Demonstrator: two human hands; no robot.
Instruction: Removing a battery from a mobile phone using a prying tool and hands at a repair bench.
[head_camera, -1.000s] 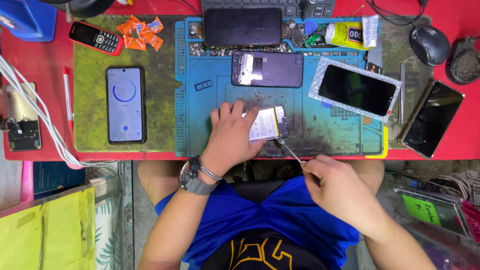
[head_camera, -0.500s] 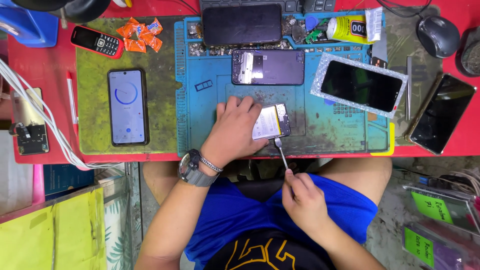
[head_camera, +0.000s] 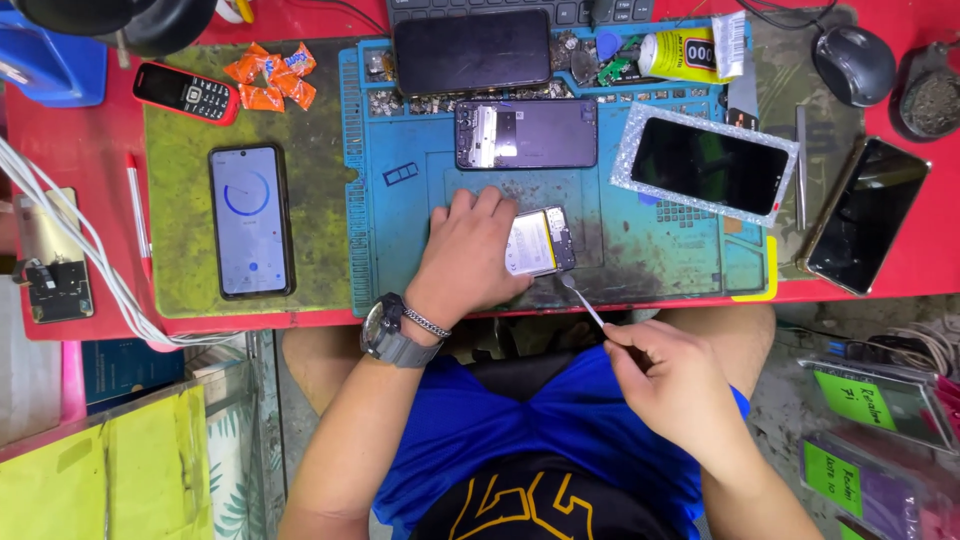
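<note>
Much of the opened phone (head_camera: 540, 242) is covered by the left hand (head_camera: 470, 255), so only its right part shows, with a pale battery and a dark strip of circuit parts. The keyboard (head_camera: 520, 10) at the top edge is cut off, and the small parts (head_camera: 590, 55) at the back of the blue mat (head_camera: 640, 240) are too small to make out. The left hand lies flat and spread on the phone, pressing it down on the mat near the front edge of the red table (head_camera: 60, 150); the fingers are not closed around it. The right hand (head_camera: 680, 385) is below the table edge, over the lap, and its fingers are closed narrow on a thin metal tool (head_camera: 582, 300). The tip of the tool touches the lower right corner of the phone. Another opened phone (head_camera: 527, 133) lies just behind, and a screen in bubble wrap (head_camera: 712, 165) is to the right.
</note>
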